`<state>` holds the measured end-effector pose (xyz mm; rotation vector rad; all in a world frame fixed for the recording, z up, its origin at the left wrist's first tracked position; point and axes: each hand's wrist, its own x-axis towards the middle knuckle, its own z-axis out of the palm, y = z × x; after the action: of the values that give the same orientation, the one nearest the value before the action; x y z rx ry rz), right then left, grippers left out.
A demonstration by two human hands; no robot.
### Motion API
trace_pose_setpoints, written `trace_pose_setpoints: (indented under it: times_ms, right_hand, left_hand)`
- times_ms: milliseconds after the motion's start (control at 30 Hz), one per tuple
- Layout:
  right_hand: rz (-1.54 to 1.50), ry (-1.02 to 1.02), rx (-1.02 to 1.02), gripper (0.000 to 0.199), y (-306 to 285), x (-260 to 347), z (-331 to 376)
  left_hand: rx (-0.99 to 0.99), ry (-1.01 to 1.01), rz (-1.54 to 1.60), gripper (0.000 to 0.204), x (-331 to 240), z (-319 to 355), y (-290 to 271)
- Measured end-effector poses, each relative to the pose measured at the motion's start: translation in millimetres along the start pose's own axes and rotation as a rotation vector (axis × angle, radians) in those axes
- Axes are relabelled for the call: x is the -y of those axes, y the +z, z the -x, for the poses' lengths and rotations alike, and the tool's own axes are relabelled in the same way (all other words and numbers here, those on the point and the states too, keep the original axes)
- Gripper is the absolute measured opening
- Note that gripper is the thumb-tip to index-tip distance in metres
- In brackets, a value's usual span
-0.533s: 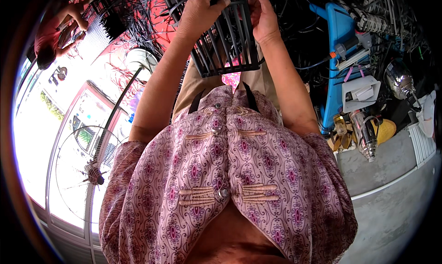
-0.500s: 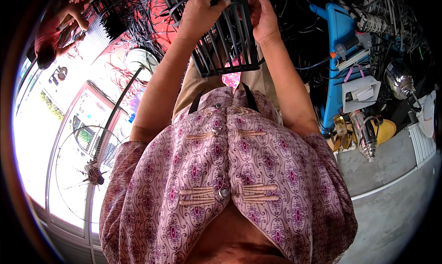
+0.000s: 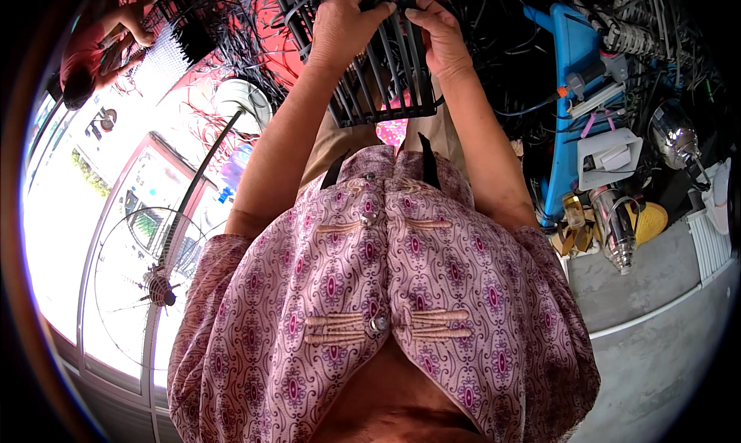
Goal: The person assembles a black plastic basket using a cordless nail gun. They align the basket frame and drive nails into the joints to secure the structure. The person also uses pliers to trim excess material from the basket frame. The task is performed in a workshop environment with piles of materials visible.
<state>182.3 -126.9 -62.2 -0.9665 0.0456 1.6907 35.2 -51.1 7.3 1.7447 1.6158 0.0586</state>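
Basket (image 3: 356,120) all black, slatted, see-through. Left hand (image 3: 340,28) grips it; right hand (image 3: 443,40) half-curled at its side, can't tell if holding.

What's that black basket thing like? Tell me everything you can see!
This black, openwork, basket-like frame looks plastic: long, narrow strips with gaps between, meeting a thicker crosswise edge nearest the body. It slants above beige trousers, its far end out of view. The bare left hand grips its upper part; the bare right hand seems to touch its upper right side.
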Motion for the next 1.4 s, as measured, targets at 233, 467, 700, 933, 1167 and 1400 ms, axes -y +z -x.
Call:
trace_pose_setpoints:
  times_ms: [233, 467, 700, 933, 1167, 1400]
  right_hand:
    - [-0.017, 0.005, 0.001, 0.027, 5.7, -4.8, -0.1]
    - [-0.026, 0.025, -0.006, 0.026, 10.1, -8.2, -1.5]
    - [-0.038, 0.004, -0.01, 0.026, 8.2, -11.2, -4.0]
    - [-0.026, -0.009, -0.034, 0.026, 9.6, -10.4, -3.0]
    - [0.044, -0.004, 0.03, 0.027, -2.0, -3.2, -4.1]
    - [0.411, -0.651, -0.926, 0.042, -144.2, 81.1, 28.4]
  left_hand:
    - [0.018, -0.063, 0.04, 0.043, -2.5, 5.0, -8.1]
    - [-0.034, 0.017, 0.054, 0.039, 10.0, 5.5, -8.2]
    - [-0.037, -0.001, 0.068, 0.04, 18.0, 3.8, -1.5]
    - [-0.034, -0.085, 0.07, 0.05, 10.0, 4.2, -0.6]
    - [-0.123, -0.034, 0.082, 0.051, 6.8, 6.7, 1.3]
    - [-0.076, -0.12, 0.062, 0.042, 12.9, 12.0, -5.5]
